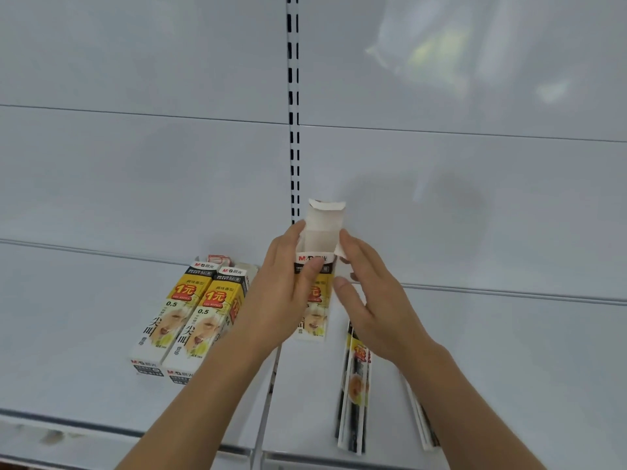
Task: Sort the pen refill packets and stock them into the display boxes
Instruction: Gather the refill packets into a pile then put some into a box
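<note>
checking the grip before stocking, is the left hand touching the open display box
Touching. The head view shows the left hand gripping the open display box: its thumb lies across the printed front, its fingers wrap the left side.

A white metal shelf (101,334) carries everything here, backed by white panels and a slotted upright post (293,130) in the middle. A seam runs from near to far through the shelf, roughly under the post. Left of the seam, two display boxes (183,320) lie flat side by side, touching, printed faces up, their tops pointing to the far side. Behind them at the back panel sits some small white packaging, too blurred to tell. Right of the seam, a flattened packet (356,385) lies lengthwise, near to far, and just right of it more flat packets (422,422) lie partly hidden by a forearm.
</note>
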Motion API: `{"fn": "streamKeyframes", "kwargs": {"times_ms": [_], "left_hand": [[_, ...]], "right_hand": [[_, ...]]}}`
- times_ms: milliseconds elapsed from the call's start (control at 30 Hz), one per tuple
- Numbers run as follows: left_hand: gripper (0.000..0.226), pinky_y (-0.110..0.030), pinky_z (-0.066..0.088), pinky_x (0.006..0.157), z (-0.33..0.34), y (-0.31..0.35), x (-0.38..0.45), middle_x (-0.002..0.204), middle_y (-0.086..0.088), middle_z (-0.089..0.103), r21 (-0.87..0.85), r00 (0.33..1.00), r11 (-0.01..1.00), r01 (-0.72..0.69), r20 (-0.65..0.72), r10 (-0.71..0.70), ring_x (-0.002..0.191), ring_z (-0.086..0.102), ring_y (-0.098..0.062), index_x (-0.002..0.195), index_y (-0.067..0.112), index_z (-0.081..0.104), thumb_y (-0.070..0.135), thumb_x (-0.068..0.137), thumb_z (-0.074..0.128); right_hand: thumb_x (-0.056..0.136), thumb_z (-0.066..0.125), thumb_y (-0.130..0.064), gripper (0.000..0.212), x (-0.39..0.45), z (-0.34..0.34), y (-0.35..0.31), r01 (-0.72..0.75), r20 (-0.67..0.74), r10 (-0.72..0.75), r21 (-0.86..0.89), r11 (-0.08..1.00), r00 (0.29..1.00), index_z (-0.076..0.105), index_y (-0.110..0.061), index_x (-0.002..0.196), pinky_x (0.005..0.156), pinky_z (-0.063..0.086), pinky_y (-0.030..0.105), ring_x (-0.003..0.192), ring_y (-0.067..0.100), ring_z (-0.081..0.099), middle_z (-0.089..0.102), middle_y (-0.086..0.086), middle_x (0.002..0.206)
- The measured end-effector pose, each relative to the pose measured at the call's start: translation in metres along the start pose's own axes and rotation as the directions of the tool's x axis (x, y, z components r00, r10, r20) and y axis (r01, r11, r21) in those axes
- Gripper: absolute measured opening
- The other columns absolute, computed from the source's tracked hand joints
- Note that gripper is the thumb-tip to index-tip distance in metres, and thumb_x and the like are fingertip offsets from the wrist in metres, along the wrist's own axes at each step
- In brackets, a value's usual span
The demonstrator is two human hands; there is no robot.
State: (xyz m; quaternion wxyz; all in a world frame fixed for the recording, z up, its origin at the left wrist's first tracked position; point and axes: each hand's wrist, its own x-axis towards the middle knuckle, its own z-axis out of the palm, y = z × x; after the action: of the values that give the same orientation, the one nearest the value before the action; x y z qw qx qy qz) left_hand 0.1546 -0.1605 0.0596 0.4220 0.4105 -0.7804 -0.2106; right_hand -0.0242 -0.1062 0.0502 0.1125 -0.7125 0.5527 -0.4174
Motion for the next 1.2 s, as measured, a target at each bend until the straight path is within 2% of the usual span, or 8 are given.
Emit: {"fn": "streamKeyframes", "kwargs": {"times_ms": [133, 267, 433, 500, 633, 833, 1000, 1200], "left_hand": [[0.06, -0.025, 0.054, 0.09, 0.005, -0.003, -0.003, 0.149, 0.008, 0.041, 0.002, 1.0, 1.0, -0.015, -0.025, 0.015, 0.109, 0.048, 0.01, 0.16, 0.037, 0.022, 0.054, 0.105, 0.039], [0.054, -0.001, 0.04, 0.083, 0.011, -0.003, -0.003, 0.147, 0.008, 0.039, 0.004, 0.998, 0.998, -0.057, -0.04, 0.057, 0.11, 0.046, 0.013, 0.157, 0.03, 0.033, 0.049, 0.106, 0.039], [0.056, -0.002, 0.042, 0.084, 0.014, -0.004, -0.004, 0.147, 0.005, 0.043, -0.012, 0.998, 0.998, -0.065, -0.029, 0.064, 0.115, 0.046, 0.006, 0.149, 0.023, 0.043, 0.055, 0.103, 0.036], [0.056, -0.002, 0.041, 0.085, 0.013, -0.006, -0.004, 0.147, 0.005, 0.044, -0.006, 0.997, 0.998, -0.069, -0.029, 0.069, 0.116, 0.045, 0.006, 0.149, 0.023, 0.042, 0.054, 0.103, 0.037], [0.053, -0.002, 0.039, 0.086, 0.01, -0.006, -0.005, 0.147, 0.005, 0.044, 0.004, 0.996, 0.997, -0.081, -0.02, 0.082, 0.117, 0.042, 0.009, 0.148, 0.021, 0.044, 0.05, 0.104, 0.039], [0.051, -0.009, 0.042, 0.087, 0.002, -0.007, -0.007, 0.146, 0.004, 0.046, 0.023, 0.994, 0.994, -0.104, -0.041, 0.105, 0.117, 0.041, 0.009, 0.146, 0.022, 0.046, 0.049, 0.103, 0.041], [0.055, -0.026, 0.052, 0.089, 0.0, -0.008, -0.009, 0.146, 0.004, 0.048, 0.005, 0.995, 0.997, -0.078, -0.056, 0.078, 0.12, 0.047, 0.001, 0.147, 0.022, 0.046, 0.053, 0.102, 0.04], [0.051, -0.022, 0.05, 0.089, -0.002, -0.008, -0.012, 0.146, 0.002, 0.049, 0.013, 0.996, 0.997, -0.076, -0.054, 0.077, 0.12, 0.043, 0.004, 0.147, 0.021, 0.046, 0.048, 0.104, 0.043]], "right_hand": [[0.108, 0.042, -0.039, 0.048, -0.015, -0.019, 0.0, -0.235, -0.113, 0.219, -0.148, 0.961, 0.969, 0.043, -0.033, 0.156, 0.099, 0.052, 0.029, 0.116, 0.002, 0.058, 0.06, -0.019, 0.131], [0.103, 0.05, -0.052, 0.037, -0.038, -0.016, -0.002, -0.381, 0.097, 0.502, -0.533, 0.755, 0.859, 0.068, -0.021, 0.116, 0.085, 0.054, 0.034, 0.094, 0.018, 0.067, 0.071, -0.007, 0.094], [0.092, 0.07, -0.051, 0.038, -0.056, 0.006, -0.007, -0.529, 0.165, 0.68, -0.509, 0.679, 0.714, 0.059, -0.017, 0.077, 0.058, 0.044, 0.024, 0.065, 0.011, 0.057, 0.063, -0.005, 0.074], [0.091, 0.073, -0.041, 0.032, -0.054, 0.012, -0.002, -0.594, 0.151, 0.709, -0.442, 0.672, 0.689, 0.061, -0.013, 0.079, 0.054, 0.041, 0.021, 0.064, 0.01, 0.058, 0.066, -0.003, 0.075], [0.088, 0.07, -0.03, 0.015, -0.053, 0.017, 0.009, -0.682, 0.043, 0.732, -0.329, 0.653, 0.68, 0.068, -0.015, 0.09, 0.065, 0.054, 0.027, 0.072, 0.011, 0.065, 0.071, -0.004, 0.078], [0.09, 0.075, -0.037, 0.017, -0.049, 0.008, 0.014, -0.717, -0.054, 0.719, -0.154, 0.679, 0.693, 0.061, -0.029, 0.096, 0.07, 0.051, 0.027, 0.081, 0.01, 0.069, 0.074, -0.008, 0.081], [0.09, 0.072, -0.035, 0.015, -0.044, 0.012, 0.01, -0.678, 0.049, 0.716, -0.283, 0.678, 0.696, 0.065, -0.024, 0.083, 0.061, 0.048, 0.024, 0.069, 0.007, 0.066, 0.072, -0.007, 0.07], [0.086, 0.07, -0.031, 0.011, -0.038, 0.024, 0.008, -0.652, 0.074, 0.714, -0.351, 0.672, 0.696, 0.063, -0.023, 0.084, 0.066, 0.054, 0.03, 0.075, 0.011, 0.067, 0.071, -0.007, 0.076]]}}
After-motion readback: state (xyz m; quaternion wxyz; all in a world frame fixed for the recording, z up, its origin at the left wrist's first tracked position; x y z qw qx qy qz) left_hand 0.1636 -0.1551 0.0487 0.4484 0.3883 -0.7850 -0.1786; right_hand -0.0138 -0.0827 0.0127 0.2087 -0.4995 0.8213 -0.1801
